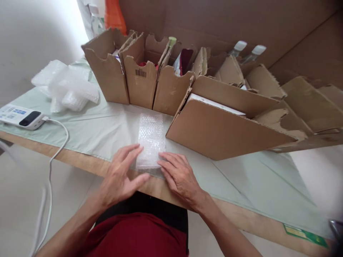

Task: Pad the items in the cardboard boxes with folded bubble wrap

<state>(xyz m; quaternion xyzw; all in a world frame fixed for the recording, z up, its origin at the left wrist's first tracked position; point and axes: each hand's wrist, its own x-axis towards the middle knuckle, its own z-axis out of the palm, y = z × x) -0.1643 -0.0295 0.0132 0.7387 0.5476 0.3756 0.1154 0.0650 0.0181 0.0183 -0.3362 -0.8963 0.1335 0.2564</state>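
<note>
A flat bubble wrap pouch [150,137] lies on the pale green cloth near the table's front edge. My left hand [124,173] is at its lower left side, fingers stretched and thumb spread apart. At the pouch's lower right edge, my right hand [179,175] touches it with extended fingertips. Neither hand grips the pouch. Whether anything is inside it, I cannot tell.
Cardboard boxes [142,84] stand in a row behind the pouch, holding assorted items; a wider cardboard box [230,132] is at right. On the left are a heap of bubble wrap [66,85] and a white power bank [24,117] with a cable [50,167] hanging over the edge.
</note>
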